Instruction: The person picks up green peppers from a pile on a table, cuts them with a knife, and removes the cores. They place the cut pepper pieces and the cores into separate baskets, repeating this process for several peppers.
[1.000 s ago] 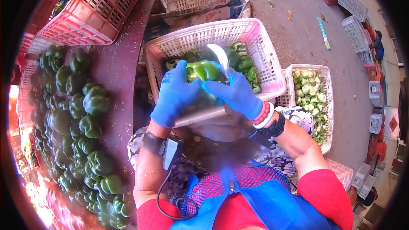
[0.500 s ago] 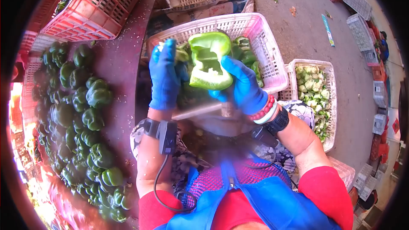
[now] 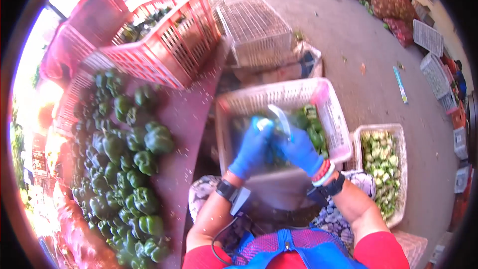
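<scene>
In the head view, grips a curved, silvery-white knife (image 3: 282, 119) in the blue-gloved right hand (image 3: 301, 152), tip slanted forward and leftward; too blurred to tell the grip of the blue-gloved left hand (image 3: 250, 150). Has glossy green peppers (image 3: 315, 129) nearer the right — inside the pinkish-white plastic crate (image 3: 337, 114), along its right edge.

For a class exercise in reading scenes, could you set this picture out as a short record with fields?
Left hand: blue glove; grip blurred
Right hand: blue glove, holding curved blade
Middle crate: below hands, green peppers inside
Table: at left, piled peppers
Red crate: table's far end
Right crate: cut pale-green pieces
</scene>
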A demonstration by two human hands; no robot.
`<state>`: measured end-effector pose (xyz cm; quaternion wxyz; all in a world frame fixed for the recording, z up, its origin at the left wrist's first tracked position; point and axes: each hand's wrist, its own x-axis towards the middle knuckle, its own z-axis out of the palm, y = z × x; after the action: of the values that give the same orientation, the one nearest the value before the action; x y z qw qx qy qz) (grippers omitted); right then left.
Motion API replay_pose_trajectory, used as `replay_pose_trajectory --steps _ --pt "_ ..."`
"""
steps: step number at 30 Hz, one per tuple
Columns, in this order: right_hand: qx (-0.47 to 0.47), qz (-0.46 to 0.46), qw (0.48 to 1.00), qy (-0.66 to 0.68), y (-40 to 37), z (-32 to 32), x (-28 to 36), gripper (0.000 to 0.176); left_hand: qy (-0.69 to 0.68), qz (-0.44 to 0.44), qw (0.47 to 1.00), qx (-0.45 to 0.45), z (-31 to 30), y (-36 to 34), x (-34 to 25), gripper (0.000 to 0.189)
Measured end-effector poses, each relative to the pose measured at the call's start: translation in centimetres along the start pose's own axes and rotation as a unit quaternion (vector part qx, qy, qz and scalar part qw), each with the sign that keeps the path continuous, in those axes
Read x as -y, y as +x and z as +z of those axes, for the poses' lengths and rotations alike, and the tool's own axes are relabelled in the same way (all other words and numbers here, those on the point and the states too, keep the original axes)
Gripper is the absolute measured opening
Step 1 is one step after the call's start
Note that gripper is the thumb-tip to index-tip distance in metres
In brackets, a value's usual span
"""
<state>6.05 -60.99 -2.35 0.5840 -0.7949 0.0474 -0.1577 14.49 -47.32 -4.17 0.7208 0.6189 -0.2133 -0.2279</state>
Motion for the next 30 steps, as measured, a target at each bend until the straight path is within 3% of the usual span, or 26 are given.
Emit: replay_pose_trajectory --steps 1,2,3,4,7,9,11,14,15,16,17,18,20,21,22,23,24,25,26,27,28,29,30 --pt "0.011 0.011 1.000 0.011 0.1 0.0 0.1 0.035 -0.061 -0.092 0.993 0.048 0.0 -0.2 -1.8 0.034" --pt "0.059 0.055 0.996 0.034 0.1 -0.6 0.9 0.034 -0.095 -0.119 0.985 0.079 -0.3 -0.1 -3.0 0.035" --pt "0.107 0.129 0.976 0.139 0.2 -0.9 0.4 0.032 -0.126 -0.148 0.975 0.107 -0.5 0.0 -4.2 0.035" --pt "0.089 0.128 0.979 0.129 0.5 -0.7 0.5 0.032 -0.136 -0.174 0.967 0.123 -0.7 -0.2 -5.1 0.032" --pt "0.014 0.113 0.991 0.070 0.3 0.0 0.6 0.032 -0.208 -0.122 0.970 -0.018 1.1 -0.2 -2.2 0.021" --pt "-0.067 0.070 0.995 -0.015 0.0 1.5 0.8 0.032 0.038 0.074 0.994 -0.077 1.4 0.0 -0.9 0.015" --pt "-0.114 0.047 0.991 -0.044 0.0 2.4 1.3 0.031 0.005 0.012 0.988 -0.151 1.8 -0.2 -0.9 0.016" --pt "-0.168 0.031 0.985 -0.012 0.2 3.9 2.0 0.030 0.205 0.089 0.948 -0.226 2.1 -0.2 -2.1 0.020" --pt "-0.158 0.027 0.987 -0.023 0.4 3.7 1.6 0.031 0.221 0.086 0.942 -0.237 2.2 -0.3 -2.6 0.024" --pt "-0.147 0.024 0.988 -0.034 0.7 3.4 1.2 0.032 0.267 0.137 0.921 -0.248 1.7 0.3 -1.5 0.021" --pt "-0.137 0.020 0.989 -0.045 0.8 3.1 0.9 0.033 0.191 0.120 0.943 -0.245 1.0 0.8 -1.4 0.020" --pt "-0.097 0.072 0.992 -0.022 1.5 2.2 0.6 0.034 0.119 0.106 0.955 -0.251 -0.2 0.8 -1.5 0.019" --pt "0.033 0.295 0.954 0.030 2.8 -1.2 1.4 0.036 0.055 -0.008 0.968 -0.246 -3.5 -2.4 -6.1 0.018" --pt "0.049 0.244 0.963 -0.106 2.7 -2.5 -1.5 0.030 0.028 -0.014 0.967 -0.253 -5.5 -4.7 -7.7 0.022" --pt "0.059 0.181 0.953 -0.236 2.5 -3.4 -5.1 0.026 0.082 -0.067 0.962 -0.251 -7.4 -8.1 -10.2 0.024" --pt "0.053 0.165 0.942 -0.288 2.0 -4.2 -8.1 0.024 0.257 -0.089 0.930 -0.248 -9.5 -11.9 -12.1 0.024" --pt "0.041 0.146 0.928 -0.340 1.5 -4.1 -9.9 0.023 0.322 -0.142 0.908 -0.228 -11.6 -16.2 -13.3 0.040" --pt "0.086 0.236 0.955 -0.158 1.6 -3.8 -8.6 0.021 0.421 -0.256 0.844 -0.210 -12.6 -20.0 -15.4 0.043" --pt "0.123 0.321 0.939 0.027 1.7 -4.0 -6.9 0.019 0.583 -0.225 0.762 -0.168 -13.9 -25.1 -15.0 0.041" --pt "0.111 0.347 0.911 0.194 1.6 -3.9 -7.2 0.025 0.613 -0.286 0.727 -0.121 -14.4 -29.5 -15.2 0.041" --pt "0.124 0.320 0.905 0.250 1.7 -3.9 -6.3 0.027 0.653 -0.352 0.668 -0.058 -16.2 -34.4 -13.8 0.048" --pt "0.079 0.340 0.886 0.306 1.8 -3.8 -4.3 0.030 0.614 -0.462 0.640 0.027 -16.0 -35.9 -15.3 0.053" --pt "0.033 0.356 0.862 0.358 2.0 -3.6 -3.0 0.033 0.636 -0.467 0.609 0.075 -15.9 -36.9 -15.9 0.058"
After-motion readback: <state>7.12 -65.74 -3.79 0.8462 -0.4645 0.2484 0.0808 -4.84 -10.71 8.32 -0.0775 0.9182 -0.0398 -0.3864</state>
